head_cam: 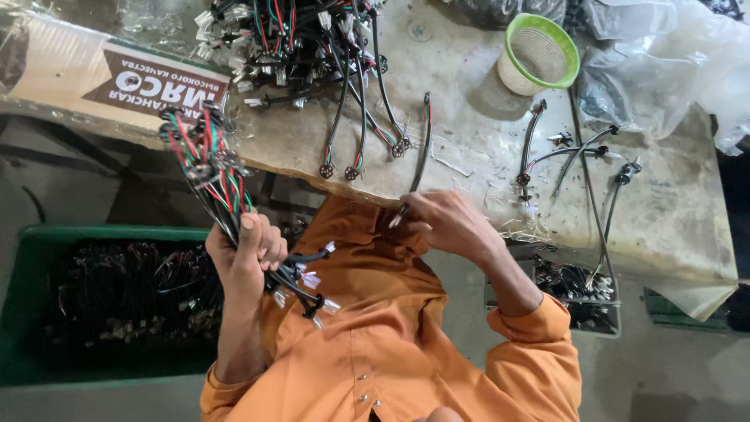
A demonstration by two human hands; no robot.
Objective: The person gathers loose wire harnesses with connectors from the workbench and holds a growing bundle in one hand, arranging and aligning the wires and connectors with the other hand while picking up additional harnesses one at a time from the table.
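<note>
My left hand (242,252) is closed around a thick bundle of cable harnesses (205,160) with red, green and black wires. White plugs hang from the bundle's lower end beside my orange shirt. My right hand (451,225) pinches the near end of a single black cable (424,137). That cable lies over the front edge of the worn table (469,148) and runs away from me. Both hands are in front of my chest, apart from each other.
A large heap of the same cables (301,39) lies at the table's far side. A green-rimmed basket (539,55), plastic bags (664,62), loose cables (578,148) and a wrapped cardboard box (117,74) are nearby. A green crate of cables (101,297) stands left, a wire tray (582,293) right.
</note>
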